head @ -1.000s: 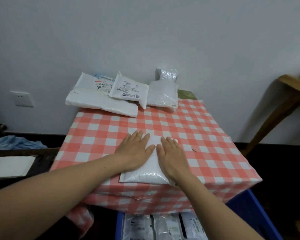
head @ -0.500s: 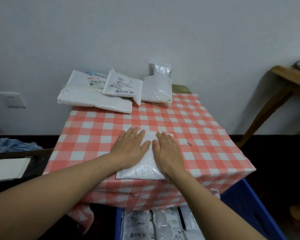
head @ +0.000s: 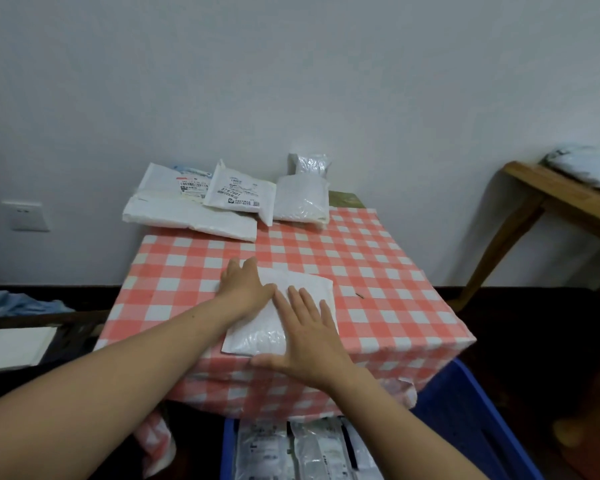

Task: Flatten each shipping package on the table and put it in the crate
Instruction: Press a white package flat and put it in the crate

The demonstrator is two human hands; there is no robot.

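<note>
A white bubble-mailer package lies flat near the front of the table, which wears a red-and-white checked cloth. My left hand presses its far left part with straight fingers. My right hand lies flat on its near right part, thumb out toward the front edge. Several more white packages are heaped at the table's back edge against the wall. The blue crate stands on the floor below the table's front, with several flat packages inside.
A wooden side table with a grey bag on it stands at the right. A dark low surface with a white sheet and blue cloth sits at the left. A wall socket is at the left.
My right hand has slid back toward the front edge of the package while my left hand has moved forward and left on it. The two hands are now staggered instead of side by side.
</note>
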